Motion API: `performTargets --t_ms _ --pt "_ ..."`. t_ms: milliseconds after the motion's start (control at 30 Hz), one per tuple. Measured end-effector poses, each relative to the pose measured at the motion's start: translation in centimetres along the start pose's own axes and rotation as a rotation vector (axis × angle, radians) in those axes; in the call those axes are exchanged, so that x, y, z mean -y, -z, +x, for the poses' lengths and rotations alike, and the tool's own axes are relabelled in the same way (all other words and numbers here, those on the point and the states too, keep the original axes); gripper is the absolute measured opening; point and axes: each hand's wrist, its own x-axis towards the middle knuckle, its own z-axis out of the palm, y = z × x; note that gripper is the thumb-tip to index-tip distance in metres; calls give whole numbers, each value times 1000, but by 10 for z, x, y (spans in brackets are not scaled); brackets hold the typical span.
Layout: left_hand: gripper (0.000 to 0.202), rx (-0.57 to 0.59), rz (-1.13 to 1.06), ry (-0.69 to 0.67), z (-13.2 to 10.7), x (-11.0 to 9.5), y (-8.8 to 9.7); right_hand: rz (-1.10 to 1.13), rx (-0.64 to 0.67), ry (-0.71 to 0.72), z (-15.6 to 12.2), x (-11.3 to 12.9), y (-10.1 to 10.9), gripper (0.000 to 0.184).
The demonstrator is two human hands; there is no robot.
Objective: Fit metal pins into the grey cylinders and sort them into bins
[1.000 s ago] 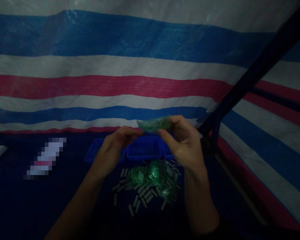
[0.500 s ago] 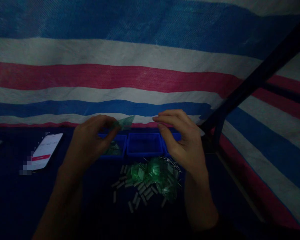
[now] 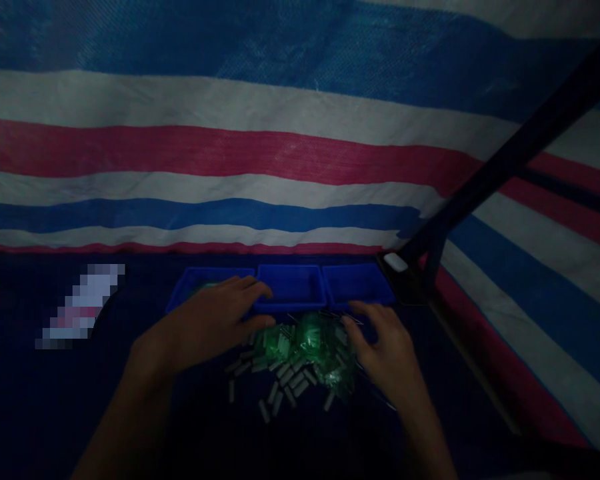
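From the head view, the only one, I see the left hand [image 3: 220,317] hanging over the left edge of a heap, thumb and fingers spread with nothing visible between them. The right hand [image 3: 386,341] is curled at the heap's other edge, thumb and forefinger apart, close to some thin rods [image 3: 357,321]; in this gloom I can't fairly say whether it touches them.

The heap lies on the dark table [image 3: 145,400], just in front of the middle tray [image 3: 291,308]. Its green packets [image 3: 311,337] look like thin, glossy film: light, limp and probably slippery, best pinched by an edge or corner. The pale cylinders [image 3: 299,385] seem stiff and light, likely to roll, so I'd grip them across the middle. The rods look hard and slim, and fingertips near mid-length would suit them.

As for direction, the packets are crumpled and show no clear long axis. Many cylinders slant up toward the right, others lean left, and one at the far left points nearly straight away. The rods lie mostly sideways, dipping rightward.
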Motion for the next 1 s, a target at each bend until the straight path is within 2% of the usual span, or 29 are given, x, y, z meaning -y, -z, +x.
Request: performTargets --t_ms 100,200,333,400,533,600,733,833,933,1000 --pt "33 -55 5 17 0 4 0 -22 254 -9 -24 -24 -17 46" --pt "32 -68 -1 -17 -1 5 -1 -66 300 -40 -27 -30 -25 47" --pt "31 -89 -30 -75 -5 1 -4 -54 225 -30 -19 -28 -28 25" --pt "31 -97 -32 -76 -6 0 -6 -47 130 -45 -17 -28 -27 20" --pt "32 -118 -31 -65 -5 -7 -9 1 -295 -61 -17 -18 -22 14" --pt "33 -92 -97 -90 -2 -15 -9 97 -438 -13 -17 -3 -18 12" --pt "43 -63 -495 -78 9 -32 -7 329 -447 206 -8 40 -14 15" --pt "39 -137 -776 -72 14 -36 -5 428 -463 369 2 66 -16 21" --pt "24 -311 -862 -108 16 -31 -5 483 -449 471 10 79 -21 26" --pt "18 -509 -765 -112 16 -26 -6 553 -388 437 15 82 -23 23"
